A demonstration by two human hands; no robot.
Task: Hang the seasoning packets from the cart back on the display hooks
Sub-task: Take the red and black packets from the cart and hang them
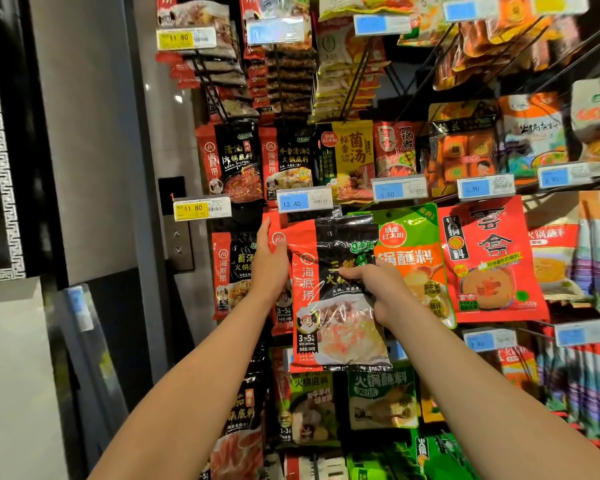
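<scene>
While held up just under the 13.40 price tag (303, 201), red-and-black hotpot base packet (329, 292) pinched mid-face by right hand (378, 289); left hand (269, 261) flat, fingers straight, against packets behind. Hook hidden. Risk: hang hole missed, packet dropped, neighbouring green dipping-sauce packet (413, 258) knocked.

The seasoning packet (340, 292) under my fingers (352, 273) is glossy, crinkly plastic film. Hooks (361, 72) up at 12 o'clock look like thin dark metal; price tags (303, 199) are shiny plastic holders.
</scene>
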